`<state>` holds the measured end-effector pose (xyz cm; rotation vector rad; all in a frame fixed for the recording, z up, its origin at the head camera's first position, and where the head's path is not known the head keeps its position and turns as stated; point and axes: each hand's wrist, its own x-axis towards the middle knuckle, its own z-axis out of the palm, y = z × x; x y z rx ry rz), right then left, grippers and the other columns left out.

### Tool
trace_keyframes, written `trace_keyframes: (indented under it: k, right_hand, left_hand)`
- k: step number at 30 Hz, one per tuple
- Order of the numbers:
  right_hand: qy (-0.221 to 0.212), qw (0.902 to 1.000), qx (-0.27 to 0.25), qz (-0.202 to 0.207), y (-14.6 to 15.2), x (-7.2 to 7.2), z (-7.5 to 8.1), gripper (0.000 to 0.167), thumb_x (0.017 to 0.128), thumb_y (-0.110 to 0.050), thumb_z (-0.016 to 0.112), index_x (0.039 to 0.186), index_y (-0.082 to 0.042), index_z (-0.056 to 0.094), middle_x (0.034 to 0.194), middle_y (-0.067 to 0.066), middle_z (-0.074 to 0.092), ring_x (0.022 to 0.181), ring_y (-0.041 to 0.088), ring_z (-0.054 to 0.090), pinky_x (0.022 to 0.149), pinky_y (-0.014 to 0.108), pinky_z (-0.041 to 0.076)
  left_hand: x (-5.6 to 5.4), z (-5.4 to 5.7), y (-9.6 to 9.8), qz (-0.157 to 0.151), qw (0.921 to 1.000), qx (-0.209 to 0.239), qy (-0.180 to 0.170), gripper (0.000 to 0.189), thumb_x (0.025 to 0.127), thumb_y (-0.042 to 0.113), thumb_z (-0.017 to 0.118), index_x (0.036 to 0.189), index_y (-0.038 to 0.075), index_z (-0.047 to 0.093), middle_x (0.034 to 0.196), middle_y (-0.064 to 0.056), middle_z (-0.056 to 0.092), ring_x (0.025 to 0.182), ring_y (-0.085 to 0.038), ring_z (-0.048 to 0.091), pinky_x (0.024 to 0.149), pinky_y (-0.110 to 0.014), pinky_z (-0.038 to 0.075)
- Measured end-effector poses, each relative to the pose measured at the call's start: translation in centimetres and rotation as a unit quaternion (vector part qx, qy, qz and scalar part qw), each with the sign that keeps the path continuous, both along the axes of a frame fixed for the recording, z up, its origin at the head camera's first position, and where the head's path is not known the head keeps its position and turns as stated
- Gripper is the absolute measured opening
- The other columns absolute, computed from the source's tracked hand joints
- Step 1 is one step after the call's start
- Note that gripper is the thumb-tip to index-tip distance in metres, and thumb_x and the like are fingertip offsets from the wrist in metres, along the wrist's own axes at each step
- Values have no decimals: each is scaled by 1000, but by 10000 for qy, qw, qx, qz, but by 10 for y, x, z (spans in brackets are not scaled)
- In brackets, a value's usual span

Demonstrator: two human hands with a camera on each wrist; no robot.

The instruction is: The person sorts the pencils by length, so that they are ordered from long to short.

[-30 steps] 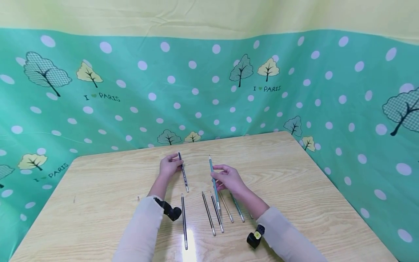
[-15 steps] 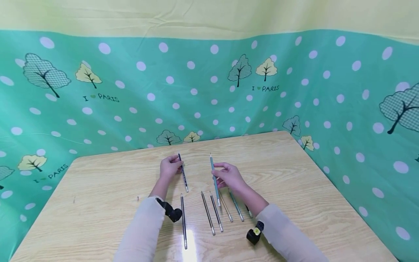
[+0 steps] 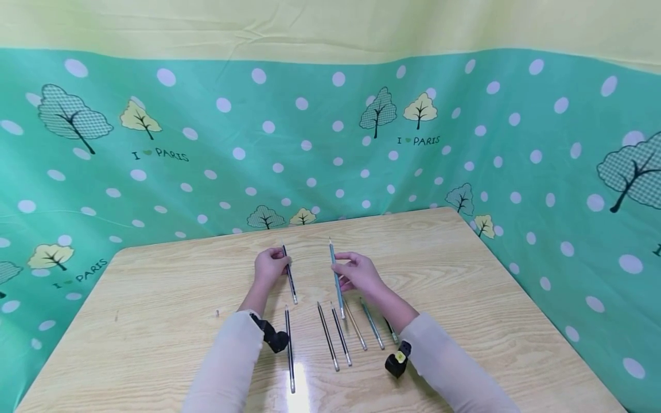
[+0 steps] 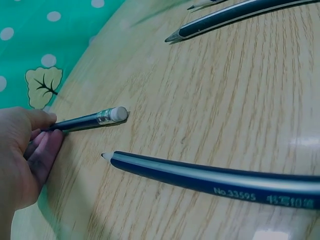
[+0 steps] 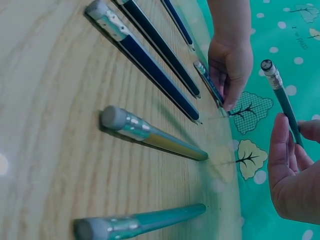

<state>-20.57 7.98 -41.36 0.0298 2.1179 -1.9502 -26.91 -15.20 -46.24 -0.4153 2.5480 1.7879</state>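
Note:
My left hand (image 3: 269, 268) pinches a dark patterned pencil (image 3: 291, 280) near its far end; its white eraser end points back toward me, low over the wood in the left wrist view. To the right, my right hand (image 3: 361, 274) holds a light blue pencil (image 3: 338, 291) between thumb and fingers, tip pointing away and raised off the table in the right wrist view. Closer to me lie a dark striped pencil (image 3: 290, 355), two more black pencils, a natural-wood pencil (image 3: 356, 327) and a teal pencil (image 3: 373, 326). Another dark pencil (image 3: 391, 331) shows partly beside the right forearm.
The wooden table (image 3: 170, 321) reaches back to a green polka-dot curtain (image 3: 206, 189), which also runs along the right side. A tiny pinkish piece (image 3: 217, 313) lies left of the left forearm. A small camera is strapped to each wrist.
My right hand has moved slightly away from me with the light blue pencil. The left hand has shifted only a little, still pinching the patterned pencil. The pencil beside the right forearm shows more.

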Motion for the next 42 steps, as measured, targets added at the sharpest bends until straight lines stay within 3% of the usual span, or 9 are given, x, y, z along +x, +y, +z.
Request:
trace_keyframes:
  k: [14,24,35,42]
  right_hand:
    - [15,9998,196,-20,-11,-11,3,37,87,-17,65,123,-11,59,72,1,59,55,12,58,55,27,58]
    - [66,9996,266,-25,-20,-19,2,37,87,-17,65,123,-10,59,73,2,61,54,11,58,56,29,59]
    - [58,9996,289,52,-32,-32,-3,38,88,-19,63,125,-9,57,77,2,60,57,10,58,56,26,59]
    - [53,9994,353,-5,-36,-41,-7,34,88,-17,63,121,-10,60,70,2,59,52,11,56,51,25,57]
  left_hand:
    - [2,-3,-1,-35,9987,-492,110,42,85,9,64,125,-1,55,109,-15,57,90,-23,60,67,-23,59]
    - [2,-6,1,-75,9983,-553,180,41,85,9,64,124,0,56,109,-15,57,89,-22,60,69,-24,58]
    - [5,-5,-2,-176,9996,-187,74,45,83,9,67,125,-1,55,112,-15,55,92,-22,59,72,-23,58]
    - [4,-5,-3,-313,9994,-123,31,45,84,8,66,126,-2,53,113,-16,54,95,-24,59,76,-23,58]
